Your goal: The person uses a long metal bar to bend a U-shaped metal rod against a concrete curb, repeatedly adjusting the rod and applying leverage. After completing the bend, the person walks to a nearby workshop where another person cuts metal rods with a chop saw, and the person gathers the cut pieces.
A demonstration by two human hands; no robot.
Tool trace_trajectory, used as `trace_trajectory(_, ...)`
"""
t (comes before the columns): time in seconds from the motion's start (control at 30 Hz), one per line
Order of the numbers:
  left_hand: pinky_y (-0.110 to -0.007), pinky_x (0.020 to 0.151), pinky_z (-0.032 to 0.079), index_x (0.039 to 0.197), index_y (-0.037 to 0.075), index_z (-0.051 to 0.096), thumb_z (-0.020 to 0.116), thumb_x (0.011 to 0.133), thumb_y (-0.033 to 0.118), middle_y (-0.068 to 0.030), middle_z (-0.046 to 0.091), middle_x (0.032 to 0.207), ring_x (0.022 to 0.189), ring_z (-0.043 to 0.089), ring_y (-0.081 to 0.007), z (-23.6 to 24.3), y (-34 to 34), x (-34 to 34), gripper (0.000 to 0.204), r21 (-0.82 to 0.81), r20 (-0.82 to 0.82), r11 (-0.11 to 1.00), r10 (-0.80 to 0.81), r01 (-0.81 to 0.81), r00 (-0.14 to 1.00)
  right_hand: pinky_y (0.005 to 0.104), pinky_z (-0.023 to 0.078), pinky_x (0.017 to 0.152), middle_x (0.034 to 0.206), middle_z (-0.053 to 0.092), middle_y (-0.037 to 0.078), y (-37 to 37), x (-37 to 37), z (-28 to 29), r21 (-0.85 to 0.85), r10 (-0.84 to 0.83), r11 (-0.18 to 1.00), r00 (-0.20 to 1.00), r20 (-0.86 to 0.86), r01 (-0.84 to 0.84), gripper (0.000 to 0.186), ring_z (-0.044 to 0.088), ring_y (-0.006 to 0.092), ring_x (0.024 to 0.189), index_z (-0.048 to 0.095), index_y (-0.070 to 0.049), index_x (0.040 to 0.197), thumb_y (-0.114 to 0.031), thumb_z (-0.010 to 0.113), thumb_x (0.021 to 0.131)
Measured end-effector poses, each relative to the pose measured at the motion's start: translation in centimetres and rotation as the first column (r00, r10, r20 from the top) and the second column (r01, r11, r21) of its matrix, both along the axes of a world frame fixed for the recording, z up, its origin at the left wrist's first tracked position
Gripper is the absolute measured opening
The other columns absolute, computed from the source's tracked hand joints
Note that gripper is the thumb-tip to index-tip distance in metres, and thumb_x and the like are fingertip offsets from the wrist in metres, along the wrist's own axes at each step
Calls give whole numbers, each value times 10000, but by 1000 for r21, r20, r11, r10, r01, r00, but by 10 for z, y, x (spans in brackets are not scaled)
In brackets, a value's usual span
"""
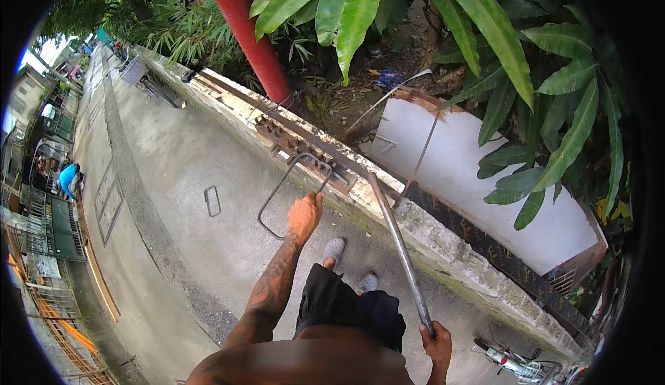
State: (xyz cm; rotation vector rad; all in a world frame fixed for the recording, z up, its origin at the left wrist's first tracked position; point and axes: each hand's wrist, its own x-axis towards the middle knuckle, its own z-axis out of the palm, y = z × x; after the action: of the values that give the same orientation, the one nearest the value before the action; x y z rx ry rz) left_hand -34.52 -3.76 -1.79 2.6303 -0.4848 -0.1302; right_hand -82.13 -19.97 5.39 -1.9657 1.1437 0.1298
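Observation:
My left hand (pixel 305 216) is closed on a bent steel bar (pixel 264 205), shaped into a rectangular loop with rounded corners. The far side of this loop lies over the wall top, by a board with several metal pegs (pixel 280 137). In my right hand (pixel 436 343) is the lower end of a long grey metal pipe (pixel 402 250), my fingers wrapped round it. The pipe slants up and left, and its far end rests at or just above the wall top, right of the bar; whether they touch I cannot tell.
A low concrete wall (pixel 450 239) runs diagonally before me. Beyond it stand a red post (pixel 253 38), a white panel (pixel 457 153) and overhanging leaves (pixel 568 128). A smaller bar loop (pixel 212 201) lies on the pavement. A bicycle (pixel 516 364) is at lower right; a person in blue (pixel 68 180) is far left.

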Motion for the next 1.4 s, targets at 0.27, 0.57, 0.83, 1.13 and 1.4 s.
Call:
trace_trajectory(0.27, -594, 606, 492, 855, 15, 608, 478, 1024, 425, -308, 621, 702, 691, 617, -521, -2, -2, 2, 463, -53, -44, 997, -54, 52, 998, 393, 416, 505, 556, 518, 131, 19, -8, 3, 6, -18, 1000, 993, -112, 19, 372, 495, 249, 483, 636, -12, 802, -364, 741, 867)
trace_trajectory(0.57, -594, 610, 493, 817, 14, 597, 502, 1019, 391, -300, 622, 687, 689, 620, -521, 5, -8, -1, 438, -21, -83, 999, 42, -44, 996, 394, 397, 483, 530, 508, 116, -1, 13, 15, -105, 64, 991, 988, -139, -79, 318, 492, 259, 455, 645, -44, 847, -341, 759, 854)
trace_trajectory(0.83, -581, 780, 506, 1272, 66, 494, 758, 787, 419, -318, 582, 1189, 1038, 613, -471, -2, 9, 16, 656, 41, -117, 999, 15, -10, 993, 425, 405, 510, 554, 500, 151, -56, 37, 7, -121, 194, 969, 968, -158, -214, 369, 504, 343, 498, 623, -51, 843, -400, 743, 859)
trace_trajectory(1.13, -623, 978, 331, 1573, 49, 183, 884, 516, 529, -319, 417, 1374, 1233, 429, -465, 14, 20, 40, 1356, 170, -9, 983, 67, -64, 998, 451, 442, 556, 597, 545, 196, -104, 55, 28, -93, 246, 959, 948, -201, -269, 427, 560, 406, 562, 640, -54, 875, -475, 710, 864)
trace_trajectory(1.4, -540, 922, 375, 1544, 10, 276, 835, 520, 465, -279, 482, 1254, 1121, 471, -422, 25, 19, 49, 1252, 253, -73, 967, 10, 9, 997, 491, 487, 639, 695, 633, 197, -136, 48, 3, -327, 272, 883, 934, -230, -337, 401, 636, 434, 708, 667, -84, 925, -472, 726, 842)
